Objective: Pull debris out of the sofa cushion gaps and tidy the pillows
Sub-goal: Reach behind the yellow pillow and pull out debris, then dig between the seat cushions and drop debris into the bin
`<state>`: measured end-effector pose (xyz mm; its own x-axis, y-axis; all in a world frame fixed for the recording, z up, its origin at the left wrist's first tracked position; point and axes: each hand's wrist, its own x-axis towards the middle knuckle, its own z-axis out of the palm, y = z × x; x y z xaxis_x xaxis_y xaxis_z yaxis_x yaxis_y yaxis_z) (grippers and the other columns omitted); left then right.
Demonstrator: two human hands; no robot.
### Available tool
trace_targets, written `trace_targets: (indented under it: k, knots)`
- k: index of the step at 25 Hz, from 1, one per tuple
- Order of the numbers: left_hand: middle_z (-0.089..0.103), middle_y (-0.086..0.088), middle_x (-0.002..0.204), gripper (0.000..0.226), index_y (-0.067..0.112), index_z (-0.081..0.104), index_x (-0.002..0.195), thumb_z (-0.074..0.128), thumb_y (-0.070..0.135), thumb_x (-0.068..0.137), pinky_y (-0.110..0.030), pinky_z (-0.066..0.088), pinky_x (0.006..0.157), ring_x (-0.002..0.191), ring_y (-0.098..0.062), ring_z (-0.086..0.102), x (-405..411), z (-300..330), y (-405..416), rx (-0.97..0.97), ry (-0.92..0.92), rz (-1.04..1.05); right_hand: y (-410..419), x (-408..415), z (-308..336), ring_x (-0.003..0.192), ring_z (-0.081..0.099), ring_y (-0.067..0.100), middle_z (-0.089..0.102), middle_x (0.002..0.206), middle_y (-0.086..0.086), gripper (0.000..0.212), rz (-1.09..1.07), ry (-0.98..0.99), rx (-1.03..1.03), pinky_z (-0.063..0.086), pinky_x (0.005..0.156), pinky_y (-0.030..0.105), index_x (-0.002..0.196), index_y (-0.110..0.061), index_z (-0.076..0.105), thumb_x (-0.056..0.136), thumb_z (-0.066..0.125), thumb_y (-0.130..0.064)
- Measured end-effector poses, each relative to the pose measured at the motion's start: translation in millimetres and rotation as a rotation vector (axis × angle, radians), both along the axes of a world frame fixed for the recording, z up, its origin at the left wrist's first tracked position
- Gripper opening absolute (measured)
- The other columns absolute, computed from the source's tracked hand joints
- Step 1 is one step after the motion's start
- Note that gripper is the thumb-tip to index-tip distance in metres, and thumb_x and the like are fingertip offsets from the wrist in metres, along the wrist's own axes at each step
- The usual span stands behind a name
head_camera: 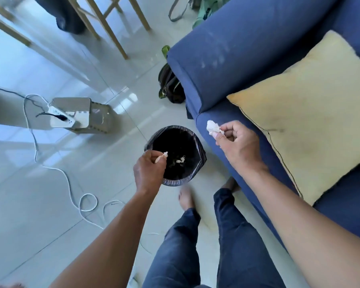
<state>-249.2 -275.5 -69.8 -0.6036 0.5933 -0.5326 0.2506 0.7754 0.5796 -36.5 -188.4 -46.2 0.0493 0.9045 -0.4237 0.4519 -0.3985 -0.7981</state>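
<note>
So this looks like the dump-the-debris step. The left hand (149, 170) hangs over the near rim of the bin (197, 142), fingers pinched on a small pale scrap (162, 157), right above the black liner's mouth. A bit of white stuff already lies at the bottom. The right hand (235, 142) is off to the side over the sofa (227, 59) seat edge, fingertips clamped on a crumpled tissue (213, 127), not yet over the bin.

Next move is probably just letting the scrap drop, then swinging the tissue leftward past the rim before letting go, since the bin sits just beside the sofa front and a short release would land on the cushion or floor. The pillow (312, 113) lies askew on the seat, untidied. Plenty of open tile to the left, though a white cable (56, 169) snakes across it, and the person's bare feet stand near the bin.
</note>
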Motion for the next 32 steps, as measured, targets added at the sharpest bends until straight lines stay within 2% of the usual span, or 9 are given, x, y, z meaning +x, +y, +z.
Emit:
trace_targets:
  k: [3, 7, 10, 12, 16, 19, 23, 29, 32]
  knots:
    - [0.071, 0.008, 0.076, 0.008, 0.025, 0.074, 0.089, 0.067, 0.027, 0.086, -0.009, 0.04, 0.057, 0.073, -0.007, 0.066, -16, -19, -17, -0.046, 0.034, 0.012, -23, -31, -26, 0.073, 0.07, 0.02, 0.074, 0.077, -0.002, 0.006, 0.049, -0.085, 0.0, 0.058, 0.075, 0.039, 0.091, -0.018, 0.072, 0.087, 0.072, -0.023]
    - [0.073, 0.007, 0.085, 0.016, 0.027, 0.074, 0.096, 0.062, 0.022, 0.087, -0.003, 0.036, 0.055, 0.077, -0.008, 0.065, -27, -57, -16, -0.088, 0.062, -0.032, -33, -63, -68, 0.074, 0.069, 0.017, 0.069, 0.074, -0.01, 0.008, 0.168, -0.164, -0.051, 0.057, 0.078, 0.037, 0.094, -0.016, 0.073, 0.087, 0.07, -0.018]
    - [0.074, -0.006, 0.114, 0.035, 0.015, 0.07, 0.119, 0.06, 0.018, 0.085, -0.023, 0.049, 0.081, 0.1, -0.025, 0.067, -31, -82, -19, -0.198, 0.093, -0.12, -31, -74, -95, 0.097, 0.07, 0.016, 0.077, 0.099, -0.006, 0.022, 0.296, -0.24, -0.154, 0.05, 0.085, 0.023, 0.111, -0.019, 0.072, 0.09, 0.066, -0.023]
    - [0.073, -0.012, 0.116, 0.038, 0.009, 0.069, 0.117, 0.057, 0.014, 0.081, -0.03, 0.051, 0.085, 0.105, -0.03, 0.066, -32, -86, -22, -0.241, 0.103, -0.129, -30, -74, -101, 0.107, 0.068, 0.018, 0.076, 0.116, -0.001, 0.027, 0.312, -0.277, -0.201, 0.043, 0.084, 0.018, 0.118, -0.019, 0.07, 0.092, 0.062, -0.022]
    - [0.074, 0.0, 0.115, 0.038, 0.019, 0.071, 0.12, 0.056, 0.017, 0.086, -0.023, 0.044, 0.088, 0.108, -0.022, 0.066, -26, -66, -27, -0.189, 0.091, -0.138, -37, -61, -84, 0.105, 0.069, 0.019, 0.077, 0.112, 0.002, 0.025, 0.218, -0.264, -0.21, 0.042, 0.082, 0.017, 0.117, -0.015, 0.071, 0.094, 0.06, -0.018]
    - [0.076, -0.001, 0.108, 0.034, 0.024, 0.07, 0.12, 0.057, 0.02, 0.089, -0.021, 0.042, 0.08, 0.095, -0.017, 0.067, -9, -42, -25, -0.127, 0.092, -0.199, -44, -37, -62, 0.096, 0.071, 0.02, 0.077, 0.107, 0.001, 0.021, 0.109, -0.243, -0.166, 0.049, 0.084, 0.024, 0.113, -0.016, 0.071, 0.095, 0.06, -0.019]
    - [0.077, 0.0, 0.104, 0.033, 0.026, 0.068, 0.126, 0.058, 0.026, 0.094, -0.024, 0.047, 0.083, 0.092, -0.01, 0.067, 30, -11, -6, -0.007, 0.031, -0.366, -51, 16, -26, 0.09, 0.069, 0.015, 0.074, 0.114, -0.001, 0.025, -0.103, -0.174, -0.075, 0.054, 0.088, 0.029, 0.12, -0.016, 0.068, 0.097, 0.061, -0.019]
    - [0.074, 0.005, 0.103, 0.033, 0.031, 0.066, 0.128, 0.06, 0.029, 0.096, -0.011, 0.036, 0.074, 0.087, -0.008, 0.065, 144, 34, 47, 0.144, -0.021, -0.753, -66, 131, 25, 0.079, 0.062, -0.013, 0.074, 0.108, -0.005, 0.023, -0.507, -0.152, 0.052, 0.043, 0.072, -0.001, 0.116, -0.017, 0.07, 0.096, 0.06, -0.013]
    - [0.073, 0.007, 0.112, 0.033, 0.034, 0.066, 0.128, 0.062, 0.034, 0.096, -0.018, 0.041, 0.08, 0.099, -0.011, 0.069, 225, 46, 64, 0.206, -0.055, -0.948, -93, 193, 43, 0.088, 0.065, -0.002, 0.073, 0.106, -0.009, 0.024, -0.722, -0.137, 0.079, 0.044, 0.072, 0.001, 0.115, -0.019, 0.07, 0.096, 0.058, -0.013]
